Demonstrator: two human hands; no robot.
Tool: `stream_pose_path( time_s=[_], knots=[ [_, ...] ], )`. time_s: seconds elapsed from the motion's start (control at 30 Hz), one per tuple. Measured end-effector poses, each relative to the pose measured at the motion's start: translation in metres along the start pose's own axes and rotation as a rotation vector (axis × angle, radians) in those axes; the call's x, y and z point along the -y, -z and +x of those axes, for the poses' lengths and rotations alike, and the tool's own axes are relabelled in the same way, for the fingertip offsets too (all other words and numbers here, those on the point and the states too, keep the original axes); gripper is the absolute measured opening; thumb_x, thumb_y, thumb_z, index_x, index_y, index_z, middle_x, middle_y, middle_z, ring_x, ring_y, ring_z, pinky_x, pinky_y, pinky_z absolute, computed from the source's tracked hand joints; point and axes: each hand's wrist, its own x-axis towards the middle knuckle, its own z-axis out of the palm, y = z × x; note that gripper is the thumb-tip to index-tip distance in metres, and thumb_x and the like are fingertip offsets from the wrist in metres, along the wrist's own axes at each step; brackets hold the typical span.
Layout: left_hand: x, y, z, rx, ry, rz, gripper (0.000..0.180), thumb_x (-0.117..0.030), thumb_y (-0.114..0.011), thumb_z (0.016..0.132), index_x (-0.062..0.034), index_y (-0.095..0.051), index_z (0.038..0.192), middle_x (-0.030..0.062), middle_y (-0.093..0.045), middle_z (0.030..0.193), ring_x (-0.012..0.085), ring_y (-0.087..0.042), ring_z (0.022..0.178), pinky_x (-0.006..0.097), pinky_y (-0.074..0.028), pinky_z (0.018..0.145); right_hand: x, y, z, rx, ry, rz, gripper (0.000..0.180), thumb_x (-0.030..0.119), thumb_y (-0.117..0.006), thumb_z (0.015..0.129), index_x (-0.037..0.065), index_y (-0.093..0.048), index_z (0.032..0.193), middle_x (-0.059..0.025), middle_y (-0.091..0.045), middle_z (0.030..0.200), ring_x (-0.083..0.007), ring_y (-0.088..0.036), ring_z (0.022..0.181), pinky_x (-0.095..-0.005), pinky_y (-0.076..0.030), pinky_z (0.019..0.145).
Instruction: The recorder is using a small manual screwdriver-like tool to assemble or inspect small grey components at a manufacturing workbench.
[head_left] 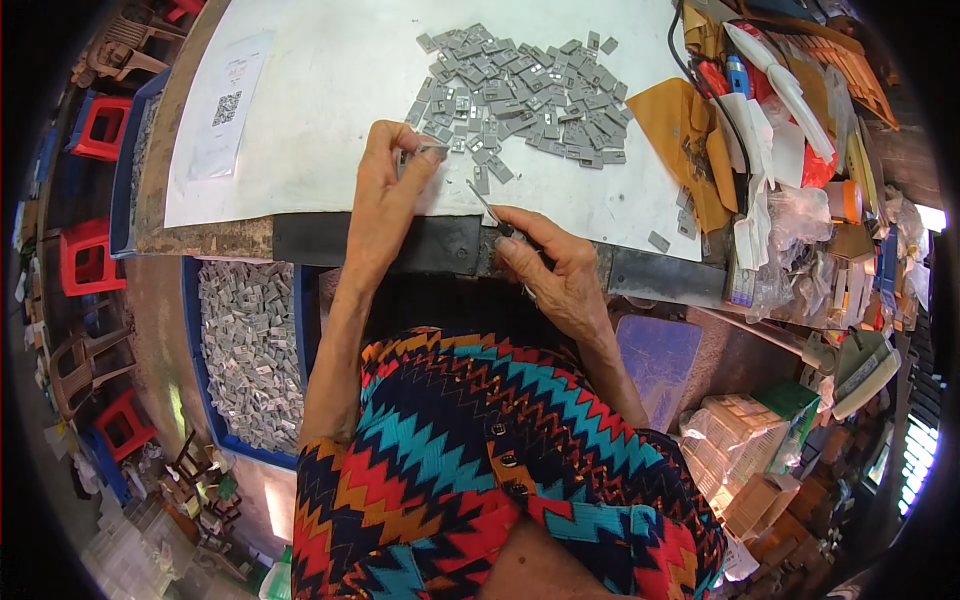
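Observation:
Between thumb and fingertips, my left hand pinches a small grey rectangular piece at the near left side of a pile. My right hand is wrapped round a slim knife-like tool with a dark handle. Its thin metal tip points up and left, apart from the held piece. Beyond both hands, the pile of similar flat grey pieces lies spread on a white sheet. Some of these pieces show small dark openings. A couple of loose ones lie close to the tool's tip.
A printed paper slip lies at the sheet's left. On the right are brown envelopes, plastic bags and a black cable. Below the table edge, a blue crate holds many grey pieces. Red stools stand farther left.

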Motion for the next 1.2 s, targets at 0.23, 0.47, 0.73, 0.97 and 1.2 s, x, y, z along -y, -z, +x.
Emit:
stream_pose_path(
  time_s=[0.23, 0.47, 0.73, 0.97, 1.2],
  knots=[
    [-0.009, 0.007, -0.005, 0.090, 0.213, -0.608, 0.012, -0.006, -0.053, 0.081, -0.0069, -0.042, 0.087, 0.0077, -0.056, 0.078, 0.0028, -0.032, 0.055, 0.017, -0.027, 0.049, 0.003, -0.001, 0.002, 0.015, -0.057, 0.001, 0.031, 0.012, -0.057, 0.086, -0.001, -0.053, 0.113, -0.0054, -0.058, 0.078, -0.0090, -0.050, 0.064, -0.0240, -0.043, 0.060],
    [-0.007, 0.003, -0.019, 0.068, 0.184, -0.306, 0.016, -0.011, -0.054, 0.086, -0.0008, -0.052, 0.097, 0.0012, -0.054, 0.076, 0.0030, -0.038, 0.059, 0.017, -0.032, 0.052, 0.003, -0.002, 0.008, 0.031, 0.205, -0.197, 0.035, 0.006, -0.055, 0.084, 0.001, -0.051, 0.119, -0.0101, -0.060, 0.096, -0.0133, -0.055, 0.083, -0.0237, -0.044, 0.076],
    [-0.015, -0.001, -0.025, 0.058, 0.111, -0.038, 0.015, -0.010, -0.054, 0.086, 0.0026, -0.055, 0.094, 0.0014, -0.055, 0.080, 0.0053, -0.045, 0.071, 0.020, -0.039, 0.063, 0.003, -0.009, 0.010, 0.021, 0.201, -0.193, 0.036, 0.002, -0.053, 0.083, 0.000, -0.051, 0.119, -0.0128, -0.059, 0.105, -0.0158, -0.056, 0.095, -0.0258, -0.043, 0.082],
    [-0.010, -0.003, -0.027, 0.051, 0.072, 0.065, 0.014, -0.010, -0.053, 0.086, 0.0019, -0.055, 0.093, 0.0023, -0.056, 0.080, 0.0057, -0.046, 0.073, 0.020, -0.040, 0.064, -0.002, -0.009, 0.010, 0.022, 0.192, -0.181, 0.035, 0.001, -0.052, 0.083, 0.000, -0.052, 0.119, -0.0126, -0.059, 0.106, -0.0160, -0.056, 0.095, -0.0254, -0.043, 0.082],
    [-0.008, -0.009, -0.029, 0.000, -0.013, 0.229, 0.010, -0.006, -0.053, 0.085, 0.0014, -0.055, 0.091, 0.0059, -0.057, 0.077, 0.0084, -0.048, 0.065, 0.024, -0.040, 0.056, -0.004, -0.009, 0.008, 0.028, 0.113, -0.139, 0.036, 0.001, -0.052, 0.084, 0.001, -0.051, 0.120, -0.0125, -0.059, 0.108, -0.0156, -0.056, 0.095, -0.0247, -0.043, 0.082]
  ],
)
